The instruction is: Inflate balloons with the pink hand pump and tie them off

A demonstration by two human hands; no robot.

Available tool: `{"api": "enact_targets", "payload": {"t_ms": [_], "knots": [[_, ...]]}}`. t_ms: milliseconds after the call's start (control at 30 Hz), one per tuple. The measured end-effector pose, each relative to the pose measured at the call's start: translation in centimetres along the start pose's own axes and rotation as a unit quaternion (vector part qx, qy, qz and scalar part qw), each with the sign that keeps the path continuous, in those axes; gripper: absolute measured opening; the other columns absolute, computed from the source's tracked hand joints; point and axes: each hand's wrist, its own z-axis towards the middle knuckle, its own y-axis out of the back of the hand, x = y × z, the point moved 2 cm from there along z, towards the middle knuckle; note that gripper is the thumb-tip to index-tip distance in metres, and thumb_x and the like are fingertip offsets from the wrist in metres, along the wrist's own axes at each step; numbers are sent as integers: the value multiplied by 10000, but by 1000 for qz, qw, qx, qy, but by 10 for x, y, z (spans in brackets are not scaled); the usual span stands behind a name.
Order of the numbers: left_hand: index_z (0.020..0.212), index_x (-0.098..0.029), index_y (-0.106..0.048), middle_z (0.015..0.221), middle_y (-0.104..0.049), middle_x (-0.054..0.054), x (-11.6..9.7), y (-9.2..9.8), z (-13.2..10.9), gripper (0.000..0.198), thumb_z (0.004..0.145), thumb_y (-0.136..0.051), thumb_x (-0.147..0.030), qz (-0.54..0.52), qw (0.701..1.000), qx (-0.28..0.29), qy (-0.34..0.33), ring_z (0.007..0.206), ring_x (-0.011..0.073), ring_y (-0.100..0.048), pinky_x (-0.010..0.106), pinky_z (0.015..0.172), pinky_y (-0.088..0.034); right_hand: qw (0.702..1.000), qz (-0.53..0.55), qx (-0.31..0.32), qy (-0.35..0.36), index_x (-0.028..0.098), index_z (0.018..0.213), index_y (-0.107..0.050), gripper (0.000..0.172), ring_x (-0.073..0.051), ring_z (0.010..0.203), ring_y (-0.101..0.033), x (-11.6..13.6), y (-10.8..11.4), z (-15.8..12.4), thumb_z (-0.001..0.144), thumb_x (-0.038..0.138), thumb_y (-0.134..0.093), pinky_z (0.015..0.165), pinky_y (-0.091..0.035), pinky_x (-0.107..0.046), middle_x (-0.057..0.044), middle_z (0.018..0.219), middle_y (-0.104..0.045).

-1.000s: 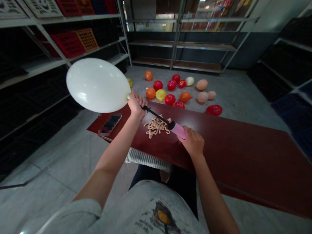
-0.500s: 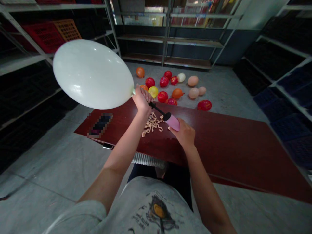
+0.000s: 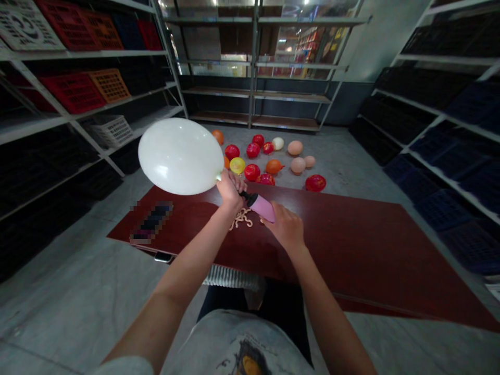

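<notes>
Pushed further in now, the pink hand pump sits closer to the left hand, which clenches its nozzle and the neck of the white balloon, held up above the dark red worktop; the right hand grasps the pump's barrel end

A dark red wooden tabletop is laid with a heap of curled beige strips and a blurred flat oblong; small inflated red, orange and yellow balloons are scattered across the grey concrete floor
</notes>
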Motion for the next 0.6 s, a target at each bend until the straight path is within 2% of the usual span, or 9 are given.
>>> {"api": "enact_targets", "payload": {"t_ms": [167, 267, 400, 600], "knots": [[551, -209, -252, 387, -223, -75, -14, 11, 13, 473, 966, -457, -305, 2, 1000, -8, -8, 288, 78, -217, 229, 348, -231, 1000, -21, 0, 16, 174, 1183, -582, 446, -206, 770, -657, -8, -1, -8, 896, 516, -596, 671, -373, -294, -75, 934, -723], [543, -207, -252, 387, -215, -70, -23, 17, 19, 446, 948, -434, -241, 1, 1000, -12, -12, 296, 82, -211, 234, 353, -224, 999, -24, -6, 31, 170, 1191, -578, 450, -201, 788, -660, -18, -2, -16, 909, 521, -574, 693, -382, -288, -82, 941, -724], [544, -207, -239, 390, -207, -68, -33, 24, 29, 438, 946, -414, -214, -7, 1000, -26, -6, 301, 83, -200, 238, 358, -213, 997, -55, -18, 59, 174, 1163, -592, 375, -189, 794, -666, -39, -4, -25, 916, 456, -582, 705, -394, -284, -70, 941, -726], [571, -207, -244, 413, -213, -73, -25, 33, 41, 430, 952, -438, -251, -29, 998, -62, 2, 312, 80, -207, 232, 371, -214, 994, -68, -12, 83, 183, 1166, -588, 332, -193, 792, -685, -61, -12, -27, 916, 401, -581, 694, -430, -284, -59, 958, -729]]}}
